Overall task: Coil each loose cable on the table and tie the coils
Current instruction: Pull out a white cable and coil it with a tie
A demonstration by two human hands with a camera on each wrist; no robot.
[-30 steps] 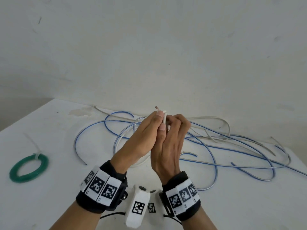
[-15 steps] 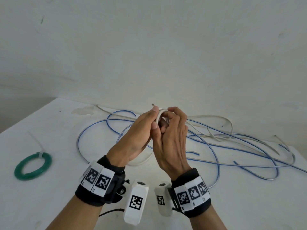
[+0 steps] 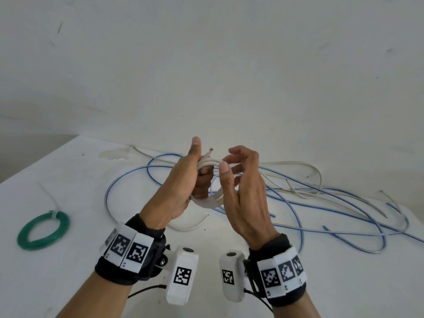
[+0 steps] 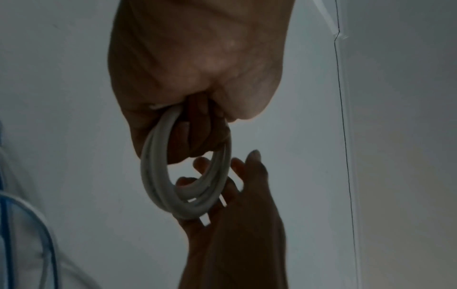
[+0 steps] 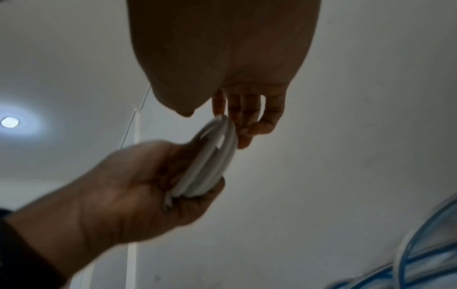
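White cable coil (image 3: 207, 180) held in the air above the surface (image 3: 68, 175), at centre of the head view. The coil stands on edge, long axis running roughly 12 to 6, its bare cut end (image 3: 210, 150) pointing up toward 1 o'clock. Left hand (image 3: 181, 191) grip: fingers curled through the coil, thumb straight up. Right hand (image 3: 245, 191) grip: fingers loose and half spread, fingertips (image 3: 223, 166) touching the coil's 3 o'clock side, not wrapped round it.

Left wrist view shows several turns stacked in the coil (image 4: 183, 176), with the right hand's fingers behind it. Right wrist view shows the left hand (image 5: 128, 187) clasping the coil (image 5: 210, 160).

Head view only: loose blue and white cables (image 3: 309, 198) at 3 o'clock, tied green coil (image 3: 43, 230) at 9 o'clock.
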